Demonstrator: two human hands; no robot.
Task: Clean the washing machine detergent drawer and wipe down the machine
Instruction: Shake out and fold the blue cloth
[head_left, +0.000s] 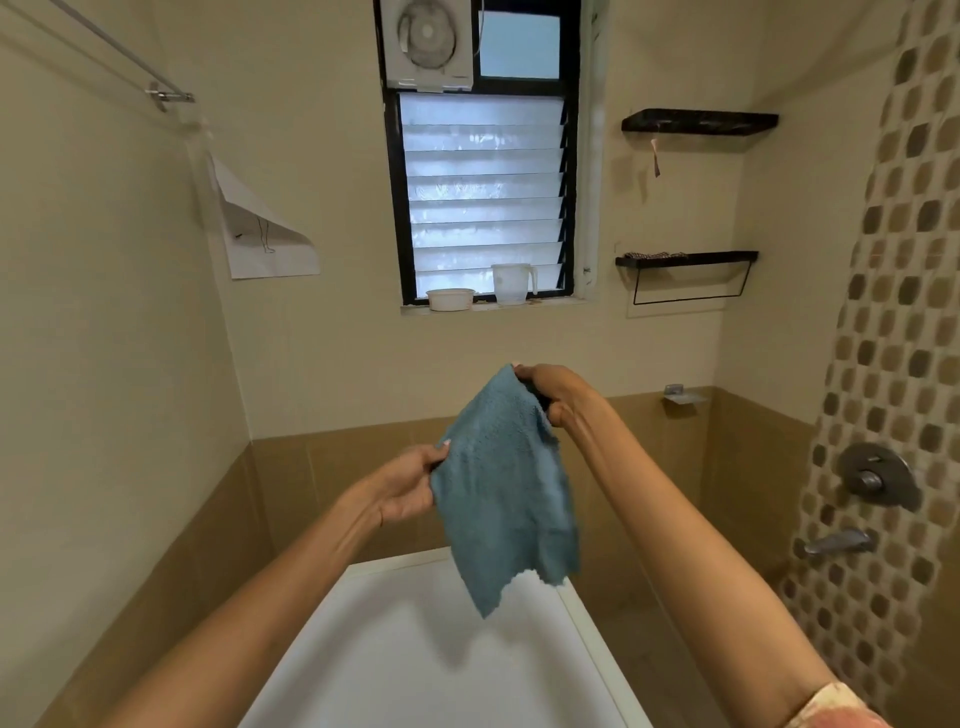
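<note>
1. Beige bathroom tiles (322, 374) back the white machine top (410, 660), low in view.
2. Left hand (408, 493) pinches the blue cloth (506, 499) at its side edge.
3. Right hand (548, 389) grips its upper corner; it hangs above the machine.
4. No drawer visible; wiping likely unstarted.

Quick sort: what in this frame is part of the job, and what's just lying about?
Job: blue cloth, held by left hand and right hand; white washing machine top.

Lying about: white bowl and plastic jug on the window sill; paper sheet; black shelves; tap spout.
</note>
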